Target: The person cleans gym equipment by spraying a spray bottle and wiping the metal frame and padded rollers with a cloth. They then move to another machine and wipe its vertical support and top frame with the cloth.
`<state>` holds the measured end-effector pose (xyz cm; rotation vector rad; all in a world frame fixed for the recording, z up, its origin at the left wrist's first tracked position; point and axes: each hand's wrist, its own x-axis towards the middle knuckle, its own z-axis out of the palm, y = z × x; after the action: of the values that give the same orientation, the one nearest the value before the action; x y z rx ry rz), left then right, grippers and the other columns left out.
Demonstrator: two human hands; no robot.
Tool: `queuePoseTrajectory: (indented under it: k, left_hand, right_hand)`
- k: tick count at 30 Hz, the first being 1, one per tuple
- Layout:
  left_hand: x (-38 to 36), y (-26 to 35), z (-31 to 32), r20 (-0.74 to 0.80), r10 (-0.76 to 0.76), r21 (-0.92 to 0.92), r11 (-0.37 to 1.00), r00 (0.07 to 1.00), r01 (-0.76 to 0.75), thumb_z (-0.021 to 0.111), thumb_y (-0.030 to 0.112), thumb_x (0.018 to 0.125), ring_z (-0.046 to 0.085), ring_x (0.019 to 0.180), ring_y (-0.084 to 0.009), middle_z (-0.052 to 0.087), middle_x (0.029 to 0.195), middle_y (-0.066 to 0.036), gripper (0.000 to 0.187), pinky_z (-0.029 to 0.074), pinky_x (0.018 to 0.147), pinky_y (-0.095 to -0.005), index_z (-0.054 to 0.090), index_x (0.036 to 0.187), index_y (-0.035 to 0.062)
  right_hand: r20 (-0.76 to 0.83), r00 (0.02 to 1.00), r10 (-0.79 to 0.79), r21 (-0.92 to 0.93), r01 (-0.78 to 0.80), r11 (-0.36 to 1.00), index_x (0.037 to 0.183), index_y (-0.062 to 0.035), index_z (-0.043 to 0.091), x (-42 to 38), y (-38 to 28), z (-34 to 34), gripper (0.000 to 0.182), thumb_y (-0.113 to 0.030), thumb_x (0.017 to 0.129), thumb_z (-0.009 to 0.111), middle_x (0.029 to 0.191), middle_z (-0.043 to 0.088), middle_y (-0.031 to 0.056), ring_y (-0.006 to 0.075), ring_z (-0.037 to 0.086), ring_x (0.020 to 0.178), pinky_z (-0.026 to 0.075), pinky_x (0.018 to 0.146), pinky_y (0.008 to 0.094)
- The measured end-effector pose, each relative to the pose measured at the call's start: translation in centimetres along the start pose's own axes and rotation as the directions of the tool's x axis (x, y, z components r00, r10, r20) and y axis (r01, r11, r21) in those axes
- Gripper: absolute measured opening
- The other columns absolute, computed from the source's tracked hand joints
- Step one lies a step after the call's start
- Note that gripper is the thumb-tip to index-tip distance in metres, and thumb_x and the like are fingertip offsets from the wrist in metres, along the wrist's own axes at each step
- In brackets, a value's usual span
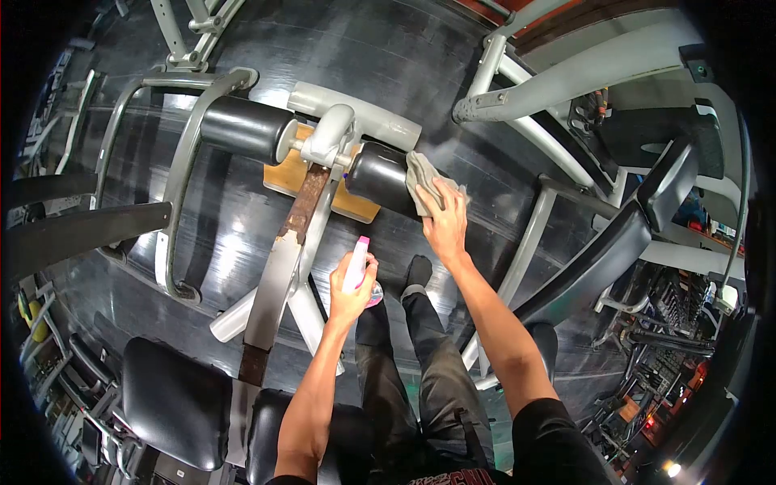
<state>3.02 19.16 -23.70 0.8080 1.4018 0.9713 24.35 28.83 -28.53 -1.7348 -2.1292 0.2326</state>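
Note:
My left hand [352,289] is wrapped round a spray bottle [356,265] with a white and pink trigger head; its lower part is mostly hidden by the hand. In my right hand [444,222] is a grey-beige cloth [423,179], pressed against the outer end of a black padded roller [380,176]. A second black roller [246,129] sits on the other side of the same machine's post. Between the two rollers, a grey metal beam [271,299] with a worn, rusty-brown upper section runs down toward the seat pads.
Black seat pads [174,404] lie at the lower left. A curved metal frame [174,194] stands left of the rollers, and a wooden footplate [356,208] is beneath them. Another machine with a black backrest [594,255] stands to the right. My feet are on dark flooring [356,48].

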Motion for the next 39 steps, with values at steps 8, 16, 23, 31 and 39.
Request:
queuePoseTrajectory:
  k: [8,16,23,31,39]
  left_hand:
    - [0.3,0.0,-0.3,-0.028,0.073,-0.058,0.996,0.997,-0.074,0.065,0.001,0.091,0.061,0.062,-0.0075,0.066,0.080,-0.004,0.010,0.049,0.056,-0.0244,0.063,0.101,0.0011]
    - [0.2,-0.1,-0.1,-0.037,0.049,-0.036,0.998,0.998,-0.050,0.065,0.001,0.091,0.060,0.063,-0.0080,0.066,0.078,-0.004,0.010,0.049,0.058,-0.0254,0.063,0.101,0.0012]
    - [0.3,0.4,-0.8,-0.012,0.039,0.009,0.999,0.999,-0.039,0.062,0.002,0.094,0.059,0.061,-0.0076,0.066,0.090,-0.005,0.006,0.047,0.055,-0.0237,0.061,0.099,0.0005]
    - [0.1,-0.4,-0.1,-0.022,0.067,-0.045,0.997,0.998,-0.068,0.066,0.002,0.091,0.061,0.065,-0.0084,0.066,0.079,-0.004,0.009,0.050,0.059,-0.0256,0.063,0.099,0.0008]
    - [-0.1,0.1,0.1,0.007,-0.004,0.006,1.000,1.000,0.004,0.066,0.003,0.091,0.060,0.064,-0.0089,0.065,0.077,-0.004,0.009,0.049,0.059,-0.0256,0.063,0.099,0.0015]
  right_hand:
    - [0.071,0.996,-0.050,0.112,0.042,0.993,0.133,-0.0267,0.061,1.0,1.1,-0.2,0.068,-0.003,0.070,0.076,0.146,0.044,0.0180,0.0387,0.045,0.132,0.032,0.116,0.0518]
    - [0.065,0.984,-0.168,0.108,0.161,0.981,0.128,-0.0238,0.065,4.4,-4.1,2.4,0.064,0.000,0.069,0.073,0.133,0.058,0.0157,0.0342,0.056,0.122,0.048,0.103,0.0415]
    - [0.095,0.970,-0.224,0.103,0.214,0.971,0.125,-0.0171,0.065,9.4,-9.5,5.7,0.058,-0.001,0.070,0.072,0.138,0.053,0.0145,0.0339,0.051,0.127,0.042,0.110,0.0417]
    - [0.188,0.947,-0.261,0.043,0.257,0.965,0.127,-0.0229,0.065,2.4,1.1,-1.5,0.064,0.005,0.069,0.062,0.134,0.056,0.0156,0.0334,0.055,0.122,0.048,0.104,0.0417]
    - [0.042,0.975,-0.218,0.153,0.209,0.966,0.123,-0.0224,0.069,4.1,-0.9,0.9,0.060,0.004,0.070,0.070,0.127,0.061,0.0164,0.0341,0.059,0.118,0.049,0.101,0.0415]
